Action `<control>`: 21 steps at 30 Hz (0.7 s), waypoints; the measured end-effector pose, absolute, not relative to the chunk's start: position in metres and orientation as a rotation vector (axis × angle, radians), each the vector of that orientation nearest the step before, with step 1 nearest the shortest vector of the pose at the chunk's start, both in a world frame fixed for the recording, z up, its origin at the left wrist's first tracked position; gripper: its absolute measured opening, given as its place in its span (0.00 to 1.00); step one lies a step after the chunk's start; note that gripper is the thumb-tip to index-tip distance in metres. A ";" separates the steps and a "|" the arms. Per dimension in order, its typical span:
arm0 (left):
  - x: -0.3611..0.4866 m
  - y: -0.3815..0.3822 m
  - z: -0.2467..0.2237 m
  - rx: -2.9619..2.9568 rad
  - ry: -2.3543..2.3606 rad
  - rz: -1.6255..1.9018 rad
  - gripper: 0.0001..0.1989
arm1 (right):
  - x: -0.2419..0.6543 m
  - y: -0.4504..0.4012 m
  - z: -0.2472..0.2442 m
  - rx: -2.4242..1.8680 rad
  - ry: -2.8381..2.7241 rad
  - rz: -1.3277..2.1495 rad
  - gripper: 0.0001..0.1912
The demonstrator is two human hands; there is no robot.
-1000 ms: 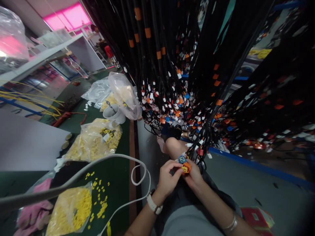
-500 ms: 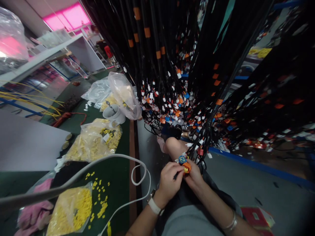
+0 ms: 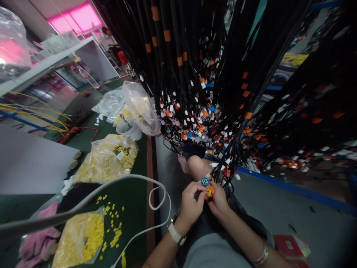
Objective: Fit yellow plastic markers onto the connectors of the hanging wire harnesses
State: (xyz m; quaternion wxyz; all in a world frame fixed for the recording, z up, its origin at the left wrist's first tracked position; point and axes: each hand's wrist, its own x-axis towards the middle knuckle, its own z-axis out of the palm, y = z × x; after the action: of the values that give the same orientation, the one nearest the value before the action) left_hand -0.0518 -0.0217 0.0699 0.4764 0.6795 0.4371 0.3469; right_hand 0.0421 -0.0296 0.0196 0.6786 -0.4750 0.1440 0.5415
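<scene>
My right hand (image 3: pixel 219 201) is closed around an orange connector (image 3: pixel 211 191), whose open face holds a yellow insert (image 3: pixel 208 192). Just above it, a blue connector (image 3: pixel 205 181) with yellow in its face rests by the same fingers. Thumb and index of my left hand (image 3: pixel 191 204) are pinched together at the yellow insert; how far it sits inside the orange housing is too small to tell. Black wires run from these connectors up to the hanging wire harnesses (image 3: pixel 178 82), which end in many white, orange and blue connectors.
Left of me, a green bench (image 3: pixel 134 208) carries loose yellow pieces (image 3: pixel 115 238), a bag of yellow pieces (image 3: pixel 80 238), another yellow-filled bag (image 3: pixel 103 160) and a white cup (image 3: pixel 129 130). A grey cable (image 3: pixel 125 178) loops past its edge. A blue rail (image 3: pixel 295 190) runs at right.
The orange and blue connectors have shifted slightly left and tilted, with the yellow insert facing up more. My left fingertips have moved a little on the orange connector's face.
</scene>
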 end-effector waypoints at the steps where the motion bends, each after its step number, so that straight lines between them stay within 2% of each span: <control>1: -0.051 -0.022 0.070 1.636 1.071 0.839 0.05 | 0.042 -0.030 0.020 -1.068 0.320 1.210 0.05; 12: -0.054 -0.016 0.066 1.430 1.044 0.740 0.03 | 0.040 -0.030 0.017 -1.095 0.302 1.172 0.04; 21: -0.051 -0.019 0.058 1.300 1.170 0.715 0.09 | 0.040 -0.032 0.024 -1.102 0.289 1.171 0.05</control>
State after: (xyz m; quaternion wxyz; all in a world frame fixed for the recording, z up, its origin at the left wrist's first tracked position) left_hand -0.0510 -0.0191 0.0579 0.5860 0.5574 0.5018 0.3065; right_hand 0.0402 -0.0322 0.0236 0.6846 -0.4916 0.1290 0.5225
